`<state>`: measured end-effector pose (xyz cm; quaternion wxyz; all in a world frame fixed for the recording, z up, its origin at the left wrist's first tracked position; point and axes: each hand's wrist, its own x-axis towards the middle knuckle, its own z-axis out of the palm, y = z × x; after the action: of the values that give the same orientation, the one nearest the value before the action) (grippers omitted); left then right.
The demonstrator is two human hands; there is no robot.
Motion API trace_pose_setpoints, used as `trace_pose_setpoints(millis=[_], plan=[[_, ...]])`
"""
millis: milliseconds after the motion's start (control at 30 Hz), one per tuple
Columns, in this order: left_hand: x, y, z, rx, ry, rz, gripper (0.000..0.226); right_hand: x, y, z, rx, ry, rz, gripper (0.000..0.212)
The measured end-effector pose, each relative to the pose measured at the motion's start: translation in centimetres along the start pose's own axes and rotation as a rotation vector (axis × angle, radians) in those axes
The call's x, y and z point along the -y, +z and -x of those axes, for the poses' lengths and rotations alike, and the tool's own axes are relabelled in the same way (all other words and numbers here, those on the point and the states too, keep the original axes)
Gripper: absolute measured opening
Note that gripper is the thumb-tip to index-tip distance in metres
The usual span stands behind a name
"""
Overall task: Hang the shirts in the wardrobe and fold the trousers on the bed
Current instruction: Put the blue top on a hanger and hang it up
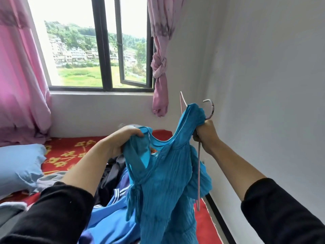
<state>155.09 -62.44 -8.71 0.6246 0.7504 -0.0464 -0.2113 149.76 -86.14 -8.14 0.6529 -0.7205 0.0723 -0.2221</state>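
Head view, over the bed (70, 152). A teal sleeveless shirt (165, 182) of thin, crinkled cloth is held up in the air at centre, above a pile of clothes (112, 205) lying on the near part of the red flowered cover.

The left hand (121, 138) pinches the left shoulder strap, with fingers curled over the edge of the cloth. The right hand (205, 134) is clenched round the neck of a thin pink hanger (199, 173), with the right shoulder of the shirt bunched in the same fist. The hook (210, 110) stands clear above the knuckles.

The hanger is tilted steeply. One arm points up and to the far side beside the shoulder, and the other runs down along the right edge of the garment. The upper arm seems to sit just inside the right armhole, though the folds hide the junction.

Handling, as a judgement: the shirt is light, limp and somewhat slippery, so it will sag wherever it is unsupported and may slide off a tilted hanger. The straps or the neckline seam are the sound places to hold, as the gathered body stretches. The hanger is stiff but slender and is best held at the neck.

A blue pillow (19, 166) lies at near left, and a knotted pink curtain (159, 71) hangs beyond. The wardrobe is not in view.
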Motion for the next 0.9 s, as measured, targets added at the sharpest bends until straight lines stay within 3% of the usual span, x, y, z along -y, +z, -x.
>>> trace_pose_setpoints(millis=[133, 300, 367, 433, 533, 567, 667, 800, 900], plan=[[-0.7, -0.9, -1.2, -0.318, 0.121, 0.094, 0.006, -0.2, -1.2, -0.9, -0.021, 0.036, 0.004, 0.033], [-1.7, -1.7, -1.6, -0.418, 0.208, 0.253, 0.020, -1.8, -3.7, -0.8, 0.031, 0.074, 0.167, 0.034], [-1.7, -1.4, -1.8, -0.425, 0.187, 0.242, 0.025, -2.8, -4.1, -0.6, 0.126, 0.081, 0.291, 0.030], [-1.6, -1.1, -2.0, -0.376, 0.156, 0.280, 0.018, -3.1, -4.3, -0.3, 0.228, 0.111, 0.423, 0.011], [-1.6, -0.6, -2.4, -0.257, 0.124, 0.281, 0.010, -2.9, -4.6, -0.3, 0.335, 0.200, 0.394, 0.055], [-1.6, -0.4, -2.4, -0.218, 0.131, 0.280, 0.011, -2.8, -4.6, -0.3, 0.333, 0.205, 0.349, 0.055], [-1.4, 0.3, -2.4, -0.192, 0.174, 0.219, 0.018, -2.2, -4.1, -0.2, 0.277, 0.141, 0.227, 0.017], [-0.9, 1.1, -2.8, -0.242, 0.249, 0.022, 0.010, -2.8, -3.8, 0.1, 0.217, 0.063, 0.142, 0.031], [-0.6, 0.8, -3.1, -0.310, 0.284, -0.090, 0.027, -4.1, -4.3, 0.5, 0.232, 0.126, 0.086, 0.034]])
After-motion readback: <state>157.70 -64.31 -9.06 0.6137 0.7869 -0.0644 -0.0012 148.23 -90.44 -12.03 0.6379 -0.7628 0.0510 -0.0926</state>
